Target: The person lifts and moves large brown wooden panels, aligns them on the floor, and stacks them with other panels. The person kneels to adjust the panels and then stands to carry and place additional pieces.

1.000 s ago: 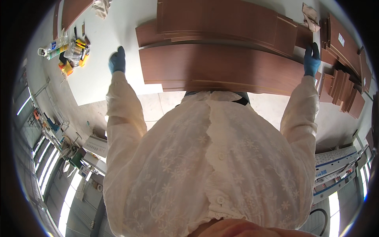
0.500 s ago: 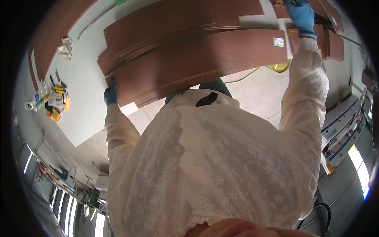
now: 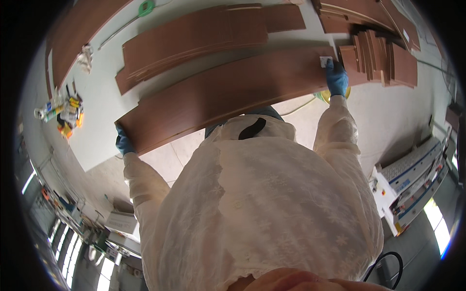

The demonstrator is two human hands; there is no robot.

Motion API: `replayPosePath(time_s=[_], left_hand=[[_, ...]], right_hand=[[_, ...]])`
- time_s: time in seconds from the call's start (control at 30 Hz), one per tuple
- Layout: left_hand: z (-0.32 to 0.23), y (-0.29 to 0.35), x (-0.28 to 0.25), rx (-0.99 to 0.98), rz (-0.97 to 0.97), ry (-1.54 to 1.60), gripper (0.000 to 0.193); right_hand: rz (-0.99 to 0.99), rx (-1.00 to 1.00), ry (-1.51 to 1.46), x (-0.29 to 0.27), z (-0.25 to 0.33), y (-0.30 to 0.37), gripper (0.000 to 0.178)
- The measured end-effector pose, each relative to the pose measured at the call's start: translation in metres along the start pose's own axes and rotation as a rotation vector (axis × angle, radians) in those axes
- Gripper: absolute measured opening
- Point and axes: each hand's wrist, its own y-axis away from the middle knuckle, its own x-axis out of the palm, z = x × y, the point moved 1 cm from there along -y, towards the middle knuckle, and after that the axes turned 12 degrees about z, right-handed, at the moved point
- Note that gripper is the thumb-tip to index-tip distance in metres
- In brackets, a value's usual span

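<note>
A long reddish-brown board [image 3: 228, 94] lies across in front of my body, close to the near edge of the white tabletop [image 3: 99, 140]. My left hand [image 3: 124, 140], in a blue glove, grips the board's left end. At the right end, my right hand [image 3: 337, 80], also gloved in blue, is closed on the board with its fingers over a white label [image 3: 325, 61]. The undersides of both grips are hidden. Just beyond lies a stack of similar brown boards [image 3: 194, 41], apart from the held one.
Shorter brown panels [image 3: 371, 56] are piled at the right, with more boards [image 3: 359, 14] behind them. A cluster of hand tools and bottles [image 3: 65, 114] sits at the left, near a crumpled cloth [image 3: 85, 59]. A green tape roll [image 3: 145, 8] lies at the back.
My right hand has come down from the far right panels onto the board's right end. The board has shifted left and toward me, apart from the stack behind.
</note>
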Motion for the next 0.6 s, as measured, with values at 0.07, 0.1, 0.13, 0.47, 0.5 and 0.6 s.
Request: replayPosePath(time_s=[0.07,0.1,0.13,0.47,0.5,0.6], left_hand=[[-0.002,0.026,-0.010,-0.029,-0.109,0.008,0.072],[-0.003,0.039,-0.019,0.094,-0.130,0.211,0.070],[-0.002,0.054,-0.028,0.196,-0.154,0.414,0.068],[0.119,0.139,-0.122,0.252,-0.396,0.699,0.061],[0.150,0.141,-0.125,0.187,-0.424,0.759,0.062],[0.259,0.153,-0.134,0.063,-0.487,0.850,0.063]], right_hand=[[-0.077,0.051,-0.033,-0.003,0.004,-0.008,0.052],[-0.081,0.108,-0.059,-0.004,0.004,-0.009,0.052],[-0.106,0.136,-0.283,-0.004,0.003,-0.010,0.051],[-0.134,-0.152,-0.798,-0.044,0.030,-0.002,0.049],[-0.174,-0.247,-0.781,-0.051,0.053,-0.005,0.050],[0.007,-0.317,-0.764,-0.061,0.147,0.000,0.052]])
